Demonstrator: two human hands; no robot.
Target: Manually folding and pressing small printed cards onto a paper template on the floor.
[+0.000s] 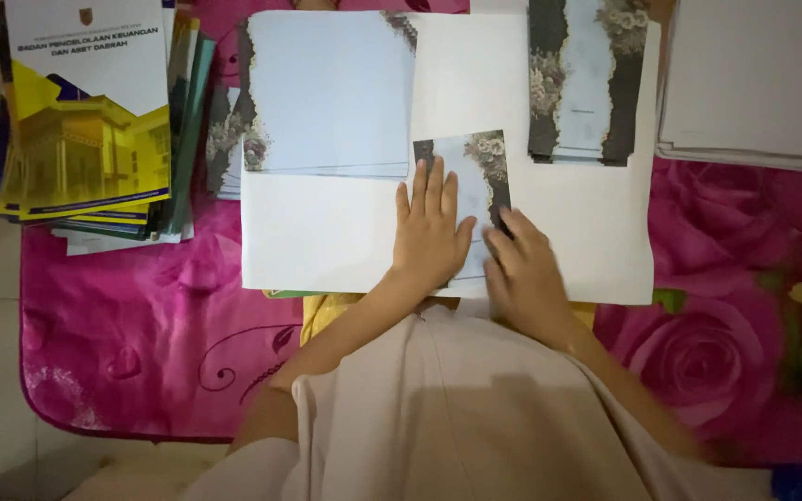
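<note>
Pressing hands (pixel 431 227) (pixel 526 269) flatten an upright floral card (pixel 472 167), long axis vertical.

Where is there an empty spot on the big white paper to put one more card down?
The white sheet is bare at its lower left, below the large pale blue stack and beside the left hand. There is another bare patch at lower right, under the folded cards. The middle is crowded: both hands, right hand included, press the small floral card.
</note>
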